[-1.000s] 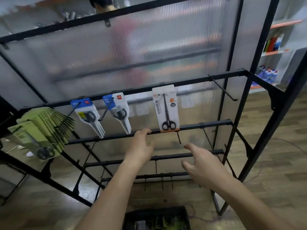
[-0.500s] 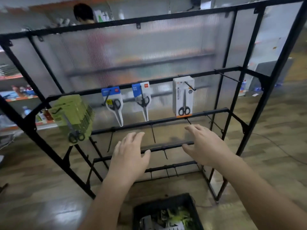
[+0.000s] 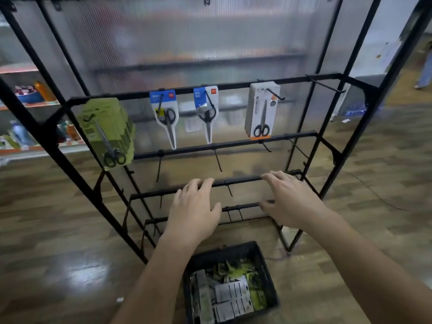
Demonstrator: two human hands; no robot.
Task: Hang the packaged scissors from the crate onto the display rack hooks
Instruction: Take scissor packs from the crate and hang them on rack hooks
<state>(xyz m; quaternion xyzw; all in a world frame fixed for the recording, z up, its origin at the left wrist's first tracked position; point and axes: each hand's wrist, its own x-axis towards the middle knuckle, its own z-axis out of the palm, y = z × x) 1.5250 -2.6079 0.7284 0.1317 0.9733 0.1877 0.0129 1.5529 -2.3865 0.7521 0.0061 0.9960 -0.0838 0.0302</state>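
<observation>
- Your fingers (image 3: 205, 186) are loosely spread and hold nothing. Your left hand (image 3: 194, 213) and right hand (image 3: 289, 199) hover palm-down in front of the rack's (image 3: 210, 87) lower bars (image 3: 243, 181).
- The packs (image 3: 229, 293) of scissors lie heaped in the crate (image 3: 266, 272) on the floor (image 3: 58, 230), below your wrists.
- Done, it seems: a green stack (image 3: 107, 132), two blue packs (image 3: 164, 108) and a white stack (image 3: 261, 111) hang on the top row.
- Left to do: the lower hooks (image 3: 218, 163) are bare, and many packs wait.
- The floor is wood. A ribbed panel (image 3: 187, 43) backs the rack, and stocked shelves (image 3: 23, 101) stand to the left.
</observation>
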